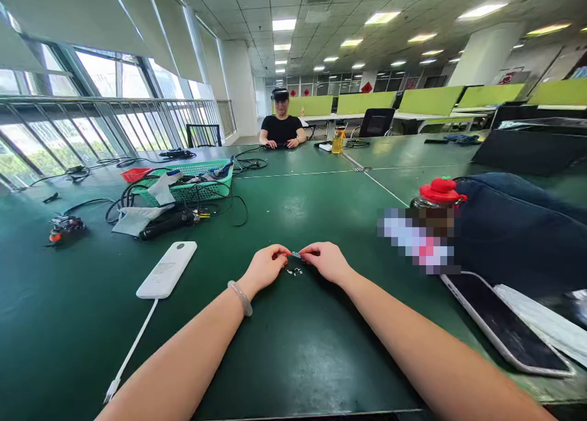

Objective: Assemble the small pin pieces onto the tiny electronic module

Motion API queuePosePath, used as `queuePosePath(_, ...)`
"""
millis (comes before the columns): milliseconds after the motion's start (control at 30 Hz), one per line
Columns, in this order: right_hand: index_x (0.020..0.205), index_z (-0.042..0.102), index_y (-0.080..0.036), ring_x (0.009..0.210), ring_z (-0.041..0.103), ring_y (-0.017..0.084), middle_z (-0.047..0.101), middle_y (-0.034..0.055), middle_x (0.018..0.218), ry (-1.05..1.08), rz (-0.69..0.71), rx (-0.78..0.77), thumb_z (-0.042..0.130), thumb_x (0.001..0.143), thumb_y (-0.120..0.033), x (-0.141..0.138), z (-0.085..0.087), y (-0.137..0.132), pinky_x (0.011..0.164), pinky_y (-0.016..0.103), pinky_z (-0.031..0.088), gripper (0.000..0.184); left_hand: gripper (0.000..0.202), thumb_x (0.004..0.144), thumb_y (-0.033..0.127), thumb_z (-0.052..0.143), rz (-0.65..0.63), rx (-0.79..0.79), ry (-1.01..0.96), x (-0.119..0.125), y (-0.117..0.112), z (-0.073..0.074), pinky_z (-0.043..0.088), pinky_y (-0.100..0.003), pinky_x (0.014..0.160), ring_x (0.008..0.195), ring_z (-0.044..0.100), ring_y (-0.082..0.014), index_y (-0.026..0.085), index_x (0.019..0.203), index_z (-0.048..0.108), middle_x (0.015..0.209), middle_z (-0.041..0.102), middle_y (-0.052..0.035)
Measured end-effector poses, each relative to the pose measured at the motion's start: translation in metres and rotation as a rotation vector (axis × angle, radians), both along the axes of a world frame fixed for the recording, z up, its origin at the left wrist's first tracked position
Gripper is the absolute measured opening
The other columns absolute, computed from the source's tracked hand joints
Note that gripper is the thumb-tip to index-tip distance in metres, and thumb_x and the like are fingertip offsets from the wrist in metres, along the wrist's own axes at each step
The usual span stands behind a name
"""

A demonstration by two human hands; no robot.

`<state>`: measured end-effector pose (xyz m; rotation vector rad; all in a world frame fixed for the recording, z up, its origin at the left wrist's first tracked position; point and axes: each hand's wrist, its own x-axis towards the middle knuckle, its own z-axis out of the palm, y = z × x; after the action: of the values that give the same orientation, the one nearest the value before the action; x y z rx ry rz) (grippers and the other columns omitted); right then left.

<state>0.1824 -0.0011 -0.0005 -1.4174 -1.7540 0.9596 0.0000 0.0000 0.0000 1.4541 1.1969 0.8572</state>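
Both my hands meet over the middle of the green table (321, 335). A small bluish-grey piece (296, 255), too small to name, spans the gap between them. My left hand (267, 266), with a pale bangle (240, 298) on its wrist, pinches the piece's left end. At the other end, the thumb and fingers of my right hand (328, 261) are closed on it. Just below the fingertips, several tiny white bits (295, 272) lie on the tabletop.
Left of my arm lies a white device (167, 270) with a cable. Beyond it stand a green basket (202, 192) and tangled cables. To the right are a phone (507, 320), a red-lidded bottle (441, 192) and a dark bag (518, 231). A person (283, 128) sits across the table.
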Motion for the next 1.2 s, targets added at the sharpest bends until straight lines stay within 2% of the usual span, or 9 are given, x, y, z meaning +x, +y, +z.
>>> queuePosePath(133, 0.082, 0.068, -0.017, 0.070, 0.064, 0.014, 0.069, 0.0024, 0.075, 0.079, -0.017, -0.039, 0.055, 0.071, -0.025, 0.004, -0.001, 0.002, 0.070, 0.025, 0.049, 0.018, 0.014, 0.075, 0.015, 0.051, 0.010, -0.072, -0.170, 0.005, -0.002, 0.001, 0.049, -0.029, 0.076, 0.076, 0.058, -0.0114, 0.015, 0.086, 0.058, 0.076, 0.058, -0.0035)
queuePosePath(267, 0.082, 0.067, -0.017, 0.070, 0.063, 0.014, 0.069, 0.0022, 0.076, 0.094, -0.027, -0.022, 0.055, 0.072, -0.024, 0.005, 0.000, 0.001, 0.070, 0.025, 0.049, 0.017, 0.017, 0.074, 0.015, 0.054, 0.054, -0.089, -0.218, 0.005, 0.000, -0.001, 0.050, -0.028, 0.074, 0.076, 0.058, -0.0116, 0.015, 0.091, 0.057, 0.079, 0.058, -0.0047)
queuePosePath(467, 0.080, 0.068, -0.023, 0.076, 0.061, 0.014, 0.068, -0.0008, 0.082, -0.081, 0.049, 0.274, 0.053, 0.076, -0.024, -0.007, 0.002, -0.007, 0.073, 0.026, 0.046, 0.016, 0.025, 0.074, 0.021, 0.056, 0.003, -0.051, -0.115, 0.006, -0.003, 0.000, 0.047, -0.022, 0.061, 0.070, 0.058, -0.0111, 0.013, 0.098, 0.058, 0.077, 0.061, -0.0047)
queuePosePath(567, 0.083, 0.068, -0.024, 0.077, 0.060, 0.013, 0.068, -0.0006, 0.084, -0.134, 0.096, 0.345, 0.052, 0.078, -0.023, -0.011, 0.001, -0.009, 0.074, 0.026, 0.045, 0.017, 0.025, 0.072, 0.024, 0.058, -0.024, 0.005, -0.049, 0.006, -0.003, -0.001, 0.044, -0.020, 0.054, 0.062, 0.055, -0.0096, 0.013, 0.095, 0.061, 0.072, 0.060, -0.0033)
queuePosePath(800, 0.088, 0.066, -0.025, 0.072, 0.059, 0.012, 0.067, -0.0021, 0.084, -0.149, 0.106, 0.336, 0.056, 0.076, -0.023, -0.008, -0.002, -0.005, 0.070, 0.024, 0.044, 0.016, 0.026, 0.069, 0.025, 0.061, -0.010, -0.021, -0.110, 0.003, 0.001, -0.002, 0.042, -0.019, 0.051, 0.061, 0.054, -0.0091, 0.012, 0.092, 0.061, 0.073, 0.060, -0.0035)
queuePosePath(1033, 0.082, 0.067, -0.024, 0.069, 0.057, 0.011, 0.067, -0.0018, 0.079, -0.165, 0.117, 0.360, 0.055, 0.077, -0.025, -0.009, -0.002, -0.006, 0.066, 0.023, 0.042, 0.013, 0.022, 0.070, 0.024, 0.059, -0.011, -0.025, -0.087, 0.004, -0.004, 0.003, 0.043, -0.019, 0.053, 0.061, 0.054, -0.0090, 0.012, 0.089, 0.063, 0.072, 0.061, -0.0034)
queuePosePath(1200, 0.081, 0.066, -0.024, 0.069, 0.057, 0.012, 0.067, -0.0015, 0.079, -0.164, 0.121, 0.373, 0.055, 0.077, -0.024, -0.009, 0.000, -0.007, 0.067, 0.023, 0.042, 0.012, 0.024, 0.072, 0.030, 0.058, -0.023, -0.031, -0.086, 0.005, -0.003, 0.003, 0.043, -0.020, 0.056, 0.062, 0.055, -0.0095, 0.012, 0.088, 0.064, 0.074, 0.062, -0.0047)
